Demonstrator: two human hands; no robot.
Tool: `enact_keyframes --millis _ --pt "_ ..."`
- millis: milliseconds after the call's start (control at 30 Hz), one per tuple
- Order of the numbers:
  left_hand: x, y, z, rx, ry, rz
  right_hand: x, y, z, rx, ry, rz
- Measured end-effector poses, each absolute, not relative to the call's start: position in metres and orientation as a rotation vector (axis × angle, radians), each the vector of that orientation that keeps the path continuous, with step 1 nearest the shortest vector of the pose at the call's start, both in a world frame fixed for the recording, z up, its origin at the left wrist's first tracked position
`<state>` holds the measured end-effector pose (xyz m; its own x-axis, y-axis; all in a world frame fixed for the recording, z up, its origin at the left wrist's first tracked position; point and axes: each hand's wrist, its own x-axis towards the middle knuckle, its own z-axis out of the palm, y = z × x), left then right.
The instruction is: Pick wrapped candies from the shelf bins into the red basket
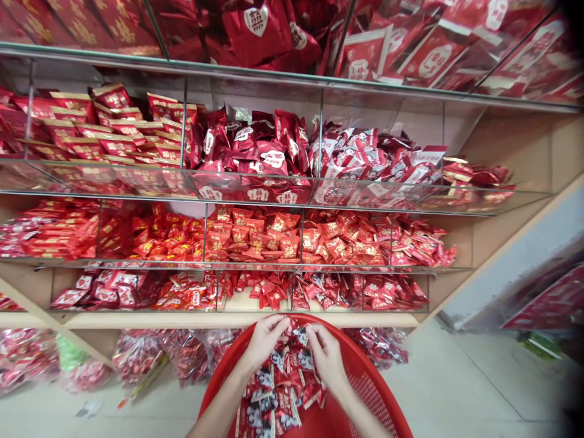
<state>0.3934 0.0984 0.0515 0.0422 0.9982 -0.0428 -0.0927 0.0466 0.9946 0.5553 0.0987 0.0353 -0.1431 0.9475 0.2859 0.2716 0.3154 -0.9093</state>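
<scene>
Over a red plastic basket (385, 395), both of my hands pinch small wrapped candy packets (300, 334), red with white-and-black printed figures. My left hand (268, 340) is closed, thumb and forefinger on the left end of the packets. On the right end, my right hand (327, 356) is closed the same way. Whether they hold one packet or two joined ones I cannot tell. Beneath my hands lie several more such packets (274, 395), some apparently joined in strips, inside the basket.
Ahead rises a wooden rack with glass-fronted shelves (255, 264), divided into compartments of red wrapped sweets (255, 234). Bulging clear bags (139, 356) of sweets sit on the floor under it. At right, the tiled floor (474, 371) meets a wall.
</scene>
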Motion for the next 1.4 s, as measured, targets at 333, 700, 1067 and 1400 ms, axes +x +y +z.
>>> enact_keyframes --millis 333,700,1067,1400 --pt "0.393 0.100 0.056 1.239 1.282 1.412 0.552 0.096 0.039 -1.073 -1.603 0.921" --pt "0.376 0.111 0.042 0.940 1.381 1.577 0.572 0.118 0.029 -1.129 -1.424 1.159" --pt "0.393 0.104 0.031 1.396 1.500 1.416 0.571 0.108 0.039 -1.099 -2.040 0.595" --pt "0.413 0.099 0.031 1.488 1.394 1.332 0.571 0.105 0.035 -1.095 -2.303 0.373"
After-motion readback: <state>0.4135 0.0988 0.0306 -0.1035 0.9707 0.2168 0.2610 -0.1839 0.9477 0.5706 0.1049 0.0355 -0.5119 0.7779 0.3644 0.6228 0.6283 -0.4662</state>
